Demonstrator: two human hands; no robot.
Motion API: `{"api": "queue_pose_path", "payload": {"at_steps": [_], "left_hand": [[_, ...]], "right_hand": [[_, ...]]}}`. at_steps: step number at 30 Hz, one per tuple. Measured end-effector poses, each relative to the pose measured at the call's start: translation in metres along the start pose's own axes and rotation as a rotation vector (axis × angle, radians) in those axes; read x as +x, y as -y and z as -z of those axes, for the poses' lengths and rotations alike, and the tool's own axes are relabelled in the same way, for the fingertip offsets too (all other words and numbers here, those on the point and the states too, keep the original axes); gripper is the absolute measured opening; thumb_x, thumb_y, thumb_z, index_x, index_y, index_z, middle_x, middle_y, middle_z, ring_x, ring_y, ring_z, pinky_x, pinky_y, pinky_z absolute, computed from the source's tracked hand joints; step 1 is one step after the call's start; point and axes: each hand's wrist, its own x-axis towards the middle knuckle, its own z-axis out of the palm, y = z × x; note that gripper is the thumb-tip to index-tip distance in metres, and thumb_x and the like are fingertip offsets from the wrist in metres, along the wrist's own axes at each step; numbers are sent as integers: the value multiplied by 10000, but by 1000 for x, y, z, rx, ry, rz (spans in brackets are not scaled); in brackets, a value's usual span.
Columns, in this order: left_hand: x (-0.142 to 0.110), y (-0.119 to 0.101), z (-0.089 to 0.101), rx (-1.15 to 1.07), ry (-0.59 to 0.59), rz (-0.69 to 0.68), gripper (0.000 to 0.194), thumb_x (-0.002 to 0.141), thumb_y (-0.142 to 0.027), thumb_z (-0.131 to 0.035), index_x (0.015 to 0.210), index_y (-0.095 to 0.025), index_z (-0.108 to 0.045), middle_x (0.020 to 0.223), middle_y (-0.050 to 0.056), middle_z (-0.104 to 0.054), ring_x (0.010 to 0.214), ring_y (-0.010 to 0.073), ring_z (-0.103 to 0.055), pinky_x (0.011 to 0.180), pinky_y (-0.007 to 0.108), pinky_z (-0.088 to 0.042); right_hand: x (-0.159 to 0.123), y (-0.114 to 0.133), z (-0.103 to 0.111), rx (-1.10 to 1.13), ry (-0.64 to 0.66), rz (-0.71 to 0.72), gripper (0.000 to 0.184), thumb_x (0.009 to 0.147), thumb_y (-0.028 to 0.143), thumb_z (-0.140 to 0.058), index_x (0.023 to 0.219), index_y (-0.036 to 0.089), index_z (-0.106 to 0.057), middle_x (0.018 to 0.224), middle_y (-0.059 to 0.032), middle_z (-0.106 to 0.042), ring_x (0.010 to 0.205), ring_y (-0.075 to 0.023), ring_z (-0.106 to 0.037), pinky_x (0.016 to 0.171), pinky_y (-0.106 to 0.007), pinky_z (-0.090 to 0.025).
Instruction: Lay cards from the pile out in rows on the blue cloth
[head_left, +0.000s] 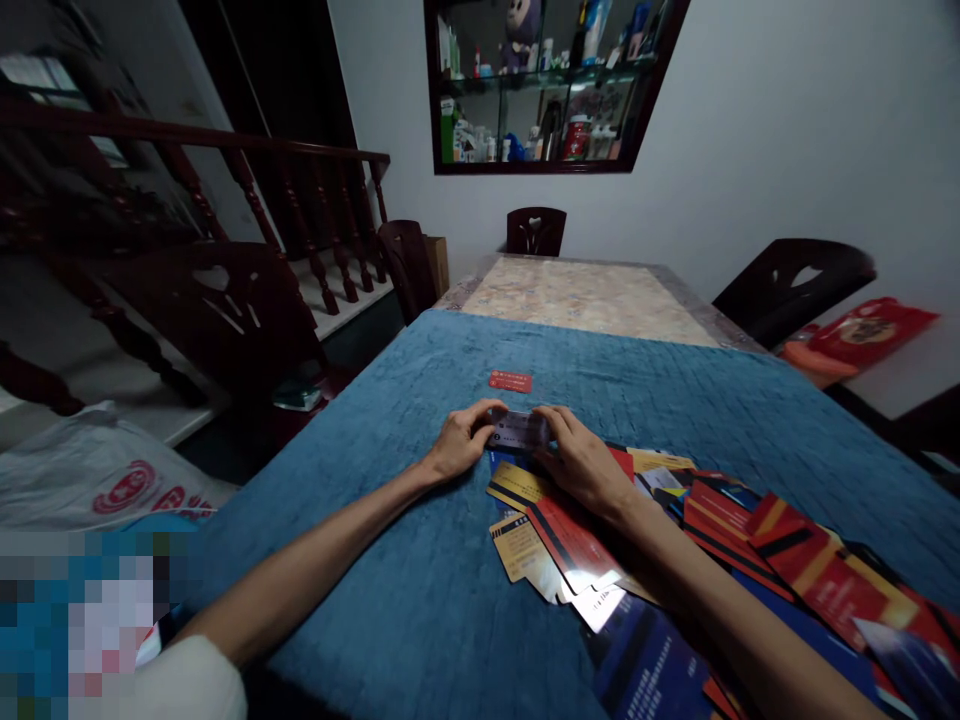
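A dark grey-purple card (pixel 517 429) with lines of print is held between my two hands above the blue cloth. My left hand (pixel 461 440) pinches its left end between thumb and fingers. The fingers of my right hand (pixel 581 460) close on its right end, though the thumb is partly hidden. Just beyond lies a red card (pixel 511 381) by itself. Under and beside my right hand spreads a loose heap of cards, among them a yellow card (pixel 517 484), a red card with a black stripe (pixel 570 545) and a dark blue card (pixel 649 660).
The blue cloth (pixel 360 480) covers the near part of a stone-topped table (pixel 577 295). Dark wooden chairs (pixel 536 232) stand around it. A white plastic bag (pixel 97 470) is at the left, and a red bag (pixel 870 335) at the right.
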Motion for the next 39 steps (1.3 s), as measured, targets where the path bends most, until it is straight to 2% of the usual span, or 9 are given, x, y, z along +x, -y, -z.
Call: {"api": "queue_pose_path", "payload": {"at_steps": [5, 7, 12, 15, 18, 25, 29, 35, 39], "left_hand": [[6, 1, 2, -11, 49, 10, 347, 828, -94, -512, 1157, -156, -602, 754, -12, -615, 650, 112, -549, 675, 231, -487], [10, 1, 5, 22, 77, -10, 371, 817, -99, -542, 1182, -156, -588, 803, -2, -626, 675, 116, -550, 693, 243, -491], [25, 5, 14, 156, 122, -146, 545, 748, -77, -637, 1272, -178, -525, 1151, 79, -597, 926, 175, -588, 852, 317, -515], [37, 7, 18, 232, 133, -189, 575, 743, -56, -624, 1292, -180, -509, 1212, 93, -551, 1104, 223, -545, 986, 372, -476], [51, 11, 21, 281, 133, -184, 559, 749, -54, -603, 1290, -161, -513, 1245, 105, -518, 1153, 238, -523, 1031, 384, -453], [96, 28, 24, 338, 197, -174, 512, 733, -49, -604, 1235, -129, -544, 1212, 100, -531, 1062, 217, -560, 946, 352, -499], [118, 40, 20, 380, 187, -150, 470, 726, -42, -599, 1188, -125, -569, 1173, 97, -561, 1060, 224, -559, 955, 368, -487], [141, 60, 14, 452, 198, -103, 431, 700, -69, -616, 1128, -114, -605, 1114, 103, -595, 1037, 243, -570, 958, 383, -474], [152, 72, 12, 500, 199, -68, 428, 692, -92, -615, 1116, -141, -627, 1114, 90, -623, 1078, 258, -567, 992, 402, -456]], "right_hand": [[4, 0, 2, -99, 37, -35, 449, 841, 155, -531, 1283, 180, -453, 1145, -141, -599, 1017, -265, -608, 861, -393, -523], [9, 0, 4, -125, 47, -47, 410, 864, 186, -519, 1271, 182, -467, 1123, -142, -607, 992, -264, -611, 841, -388, -522], [25, -8, 10, -152, 36, -24, 425, 839, 236, -588, 1254, 228, -494, 1167, -126, -572, 1049, -268, -570, 849, -381, -515], [38, -17, 8, -172, 13, -19, 446, 811, 262, -637, 1238, 222, -512, 1173, -129, -538, 1065, -279, -534, 835, -386, -515], [51, -28, 4, -162, 11, -14, 449, 808, 282, -644, 1232, 191, -526, 1149, -138, -521, 1049, -281, -518, 832, -388, -510], [82, -65, -8, -114, 22, -3, 471, 785, 262, -642, 1230, 138, -551, 1117, -155, -532, 1047, -296, -514, 898, -425, -479], [97, -83, -14, -103, 58, -37, 466, 789, 238, -628, 1245, 170, -558, 1129, -132, -551, 1050, -272, -533, 921, -405, -465], [114, -99, -21, -122, 98, -99, 444, 784, 206, -650, 1223, 165, -605, 1165, -142, -573, 1059, -266, -547, 942, -387, -446], [124, -106, -27, -134, 124, -133, 353, 790, 180, -648, 1143, 190, -665, 1151, -124, -593, 1048, -249, -554, 938, -368, -439]]}}
